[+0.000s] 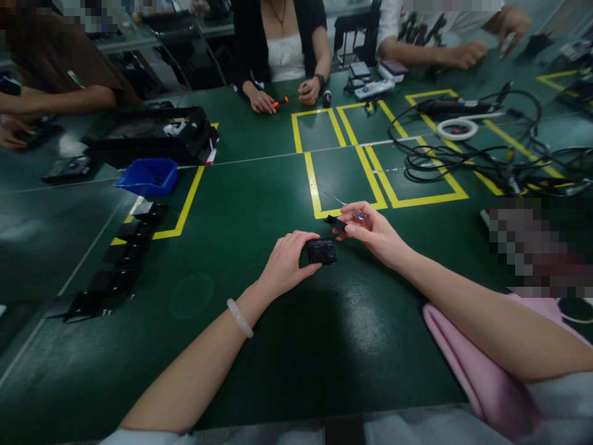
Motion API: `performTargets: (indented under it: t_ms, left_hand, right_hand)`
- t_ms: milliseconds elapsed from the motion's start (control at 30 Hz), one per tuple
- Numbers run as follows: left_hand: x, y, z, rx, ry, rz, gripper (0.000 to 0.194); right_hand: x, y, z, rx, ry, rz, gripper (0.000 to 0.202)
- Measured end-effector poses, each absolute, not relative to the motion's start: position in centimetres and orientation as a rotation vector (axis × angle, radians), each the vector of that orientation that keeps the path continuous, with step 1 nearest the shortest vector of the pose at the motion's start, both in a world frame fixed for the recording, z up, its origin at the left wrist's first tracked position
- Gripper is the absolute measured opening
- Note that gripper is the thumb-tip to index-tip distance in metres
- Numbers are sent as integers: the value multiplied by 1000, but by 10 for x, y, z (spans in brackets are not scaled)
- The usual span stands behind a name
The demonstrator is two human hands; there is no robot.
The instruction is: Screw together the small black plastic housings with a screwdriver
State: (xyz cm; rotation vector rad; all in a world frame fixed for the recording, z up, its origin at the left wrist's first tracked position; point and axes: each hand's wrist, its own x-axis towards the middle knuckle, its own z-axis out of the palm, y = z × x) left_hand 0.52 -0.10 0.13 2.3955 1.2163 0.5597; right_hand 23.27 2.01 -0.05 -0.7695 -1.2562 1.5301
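Between the thumb and fingers of my left hand (pixel 288 262) is a small black rectangular part (pixel 321 251), held by its left edge just above the green table (pixel 259 216). My right hand (pixel 370 233) pinches a smaller black piece (pixel 335 223) between thumb and fingers, up and to the right of the rectangular part. A thin screwdriver (pixel 356 214) with a clear handle also lies in my right hand, its shaft pointing up and left. The two black pieces look close together but apart.
Dark parts (pixel 113 281) stand in a row at the left, below a blue bin (pixel 149 176) and black trays (pixel 152 133). Black cables (pixel 430 162) lie at the right, near pink cloth (pixel 467 346). Across the table, a person's hands (pixel 262 101) hold an orange-and-black item.
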Motion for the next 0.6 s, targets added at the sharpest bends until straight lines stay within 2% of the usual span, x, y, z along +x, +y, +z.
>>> performTargets:
  t_ms: [600]
  left_hand:
    - [6,-1,1,2397,1205,559,46]
  right_hand:
    - [235,22,-1,-783,-1243,1504,38]
